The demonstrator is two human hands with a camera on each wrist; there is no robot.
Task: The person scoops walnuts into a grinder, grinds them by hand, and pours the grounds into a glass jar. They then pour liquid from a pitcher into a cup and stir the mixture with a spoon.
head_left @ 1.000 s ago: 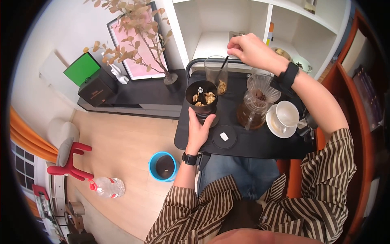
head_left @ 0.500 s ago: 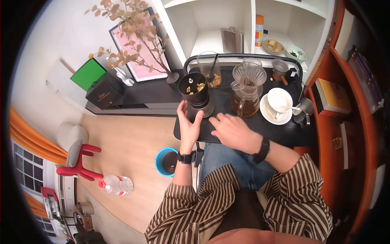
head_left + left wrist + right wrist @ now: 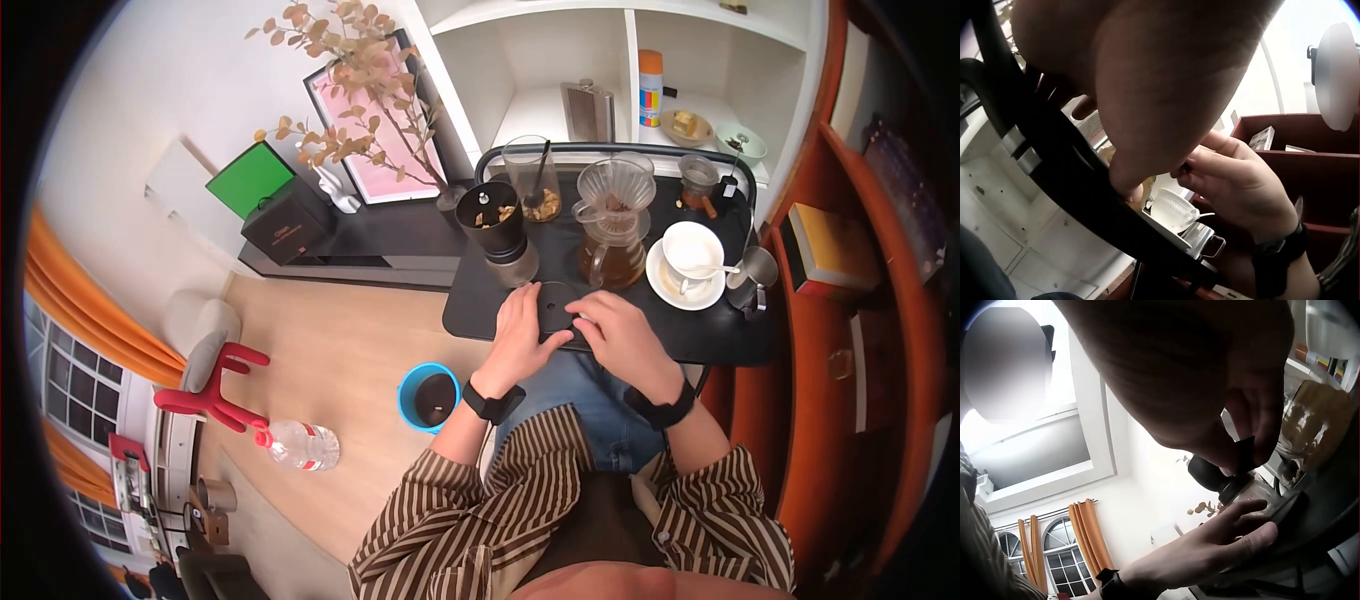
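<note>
Both hands meet at the front edge of a black tray table (image 3: 470, 318). A round black lid (image 3: 553, 296) with a small dark centre spot lies between them. My left hand (image 3: 515, 338) rests at the lid's left edge, fingers extended. My right hand (image 3: 625, 335), on the other side, pinches a small flat black piece (image 3: 1245, 452) between thumb and fingers; its kind cannot be told. Just behind stands a hand grinder (image 3: 493, 235), its black hopper uncovered, with walnut pieces (image 3: 505, 212) around the metal shaft.
Behind the grinder, a tall glass (image 3: 517, 165) holds walnut pieces and a black spoon. Right of it stand a glass dripper (image 3: 617, 190) on a coffee server (image 3: 612, 262), a white cup (image 3: 692, 245) on a saucer and a metal pitcher (image 3: 757, 268). A blue bucket (image 3: 403, 400) is on the floor.
My right hand has come from above the tall glass down to the lid. The left hand has let go of the grinder and moved right to the lid. The white patch on the lid no longer shows.
</note>
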